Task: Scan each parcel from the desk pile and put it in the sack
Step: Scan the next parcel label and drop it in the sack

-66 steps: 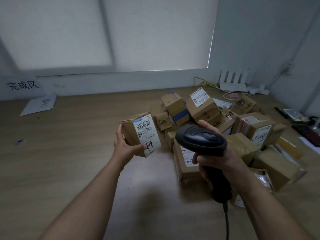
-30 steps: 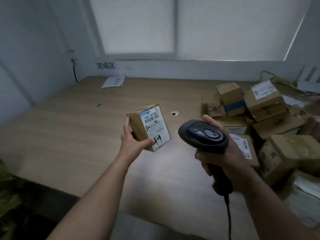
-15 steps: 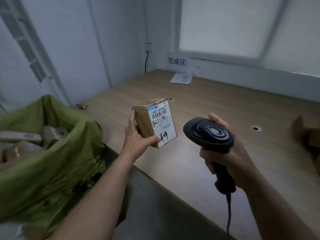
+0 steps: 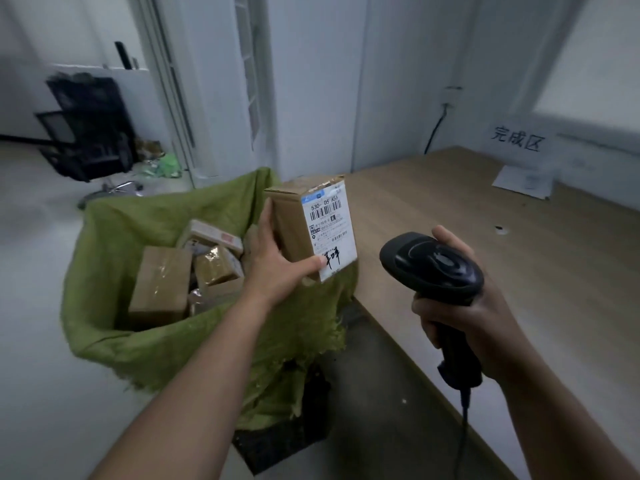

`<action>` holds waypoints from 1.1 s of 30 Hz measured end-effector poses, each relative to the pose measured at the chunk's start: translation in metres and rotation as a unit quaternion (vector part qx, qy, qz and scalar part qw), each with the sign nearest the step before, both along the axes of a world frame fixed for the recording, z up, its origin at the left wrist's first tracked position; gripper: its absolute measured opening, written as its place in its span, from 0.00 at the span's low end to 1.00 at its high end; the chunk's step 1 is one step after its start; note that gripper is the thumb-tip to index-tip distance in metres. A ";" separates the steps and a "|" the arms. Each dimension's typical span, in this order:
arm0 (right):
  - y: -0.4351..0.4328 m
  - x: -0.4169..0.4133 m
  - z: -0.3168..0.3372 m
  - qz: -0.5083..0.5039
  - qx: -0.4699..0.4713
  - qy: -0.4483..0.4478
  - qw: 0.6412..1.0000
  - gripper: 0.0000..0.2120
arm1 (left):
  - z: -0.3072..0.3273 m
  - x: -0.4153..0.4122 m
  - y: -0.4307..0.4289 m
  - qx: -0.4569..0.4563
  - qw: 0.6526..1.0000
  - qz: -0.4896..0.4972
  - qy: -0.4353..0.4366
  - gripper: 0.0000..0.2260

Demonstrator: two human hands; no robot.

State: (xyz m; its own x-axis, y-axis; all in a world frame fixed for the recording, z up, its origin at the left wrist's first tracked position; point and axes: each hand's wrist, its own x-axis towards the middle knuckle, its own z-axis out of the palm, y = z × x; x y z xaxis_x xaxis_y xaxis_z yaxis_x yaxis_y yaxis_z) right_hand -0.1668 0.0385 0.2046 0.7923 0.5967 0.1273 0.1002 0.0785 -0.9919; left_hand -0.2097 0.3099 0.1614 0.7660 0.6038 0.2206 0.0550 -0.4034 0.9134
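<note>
My left hand (image 4: 273,265) grips a small cardboard parcel (image 4: 311,230) upright, its white barcode label facing me. The parcel hangs over the right rim of an open green sack (image 4: 114,258). Inside the sack lie several cardboard parcels (image 4: 159,282). My right hand (image 4: 460,306) holds a black handheld scanner (image 4: 433,265) by its handle, to the right of the parcel, its cable trailing down. The desk pile is out of view.
The wooden desk (image 4: 519,258) runs along the right, with a sheet of paper (image 4: 523,181) and a sign (image 4: 517,142) at its far end. A black office chair (image 4: 86,133) stands at the back left on the pale floor.
The view has swung left from the desk pile to the sack. My left hand has carried the parcel from above the desk to above the sack's right rim. The scanner stays beside it.
</note>
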 end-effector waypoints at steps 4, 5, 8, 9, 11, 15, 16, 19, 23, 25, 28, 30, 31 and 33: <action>0.055 0.002 0.002 0.049 -0.003 -0.007 0.999 0.46 | 0.000 -0.034 0.049 0.003 0.997 0.070 0.016 0.56; 0.067 0.002 0.002 0.062 -0.003 -0.007 0.998 0.47 | 0.000 -0.043 0.060 0.004 0.996 0.089 0.020 0.56; 0.097 0.000 -0.001 0.097 0.000 -0.007 0.995 0.47 | -0.002 -0.068 0.091 0.000 0.990 0.140 0.033 0.57; 0.106 -0.001 -0.002 0.109 0.000 -0.007 0.994 0.47 | -0.003 -0.076 0.101 0.001 0.987 0.157 0.035 0.58; 0.120 -0.005 -0.003 0.127 0.000 -0.007 0.992 0.46 | -0.006 -0.088 0.118 0.007 0.980 0.196 0.044 0.58; 0.136 -0.005 -0.004 0.142 -0.008 -0.005 0.990 0.46 | -0.010 -0.101 0.144 0.023 0.960 0.267 0.079 0.56; 0.138 -0.004 -0.004 0.141 -0.010 -0.006 0.990 0.45 | -0.010 -0.101 0.147 0.030 0.957 0.272 0.092 0.55; 0.138 0.000 -0.002 0.136 -0.011 -0.002 0.991 0.44 | -0.009 -0.090 0.149 0.036 0.959 0.251 0.125 0.54; 0.127 0.008 0.003 0.128 -0.016 0.017 0.992 0.53 | -0.010 -0.051 0.145 0.039 0.969 0.204 0.137 0.54; 0.117 0.012 0.006 0.119 -0.025 0.022 0.992 0.54 | -0.013 -0.025 0.139 0.008 0.976 0.182 0.122 0.52; 0.100 0.018 0.009 0.070 -0.042 0.005 0.997 0.47 | -0.019 0.011 0.131 -0.022 0.983 0.145 0.111 0.45; 0.087 0.022 0.010 0.045 -0.047 -0.004 0.998 0.44 | -0.024 0.028 0.123 -0.004 0.983 0.124 0.134 0.41; 0.079 0.023 0.009 0.036 -0.048 -0.003 0.998 0.44 | -0.027 0.034 0.118 0.009 0.983 0.120 0.138 0.40; 0.064 0.024 0.008 0.018 -0.045 0.005 0.999 0.44 | -0.031 0.041 0.103 0.037 0.986 0.120 0.114 0.39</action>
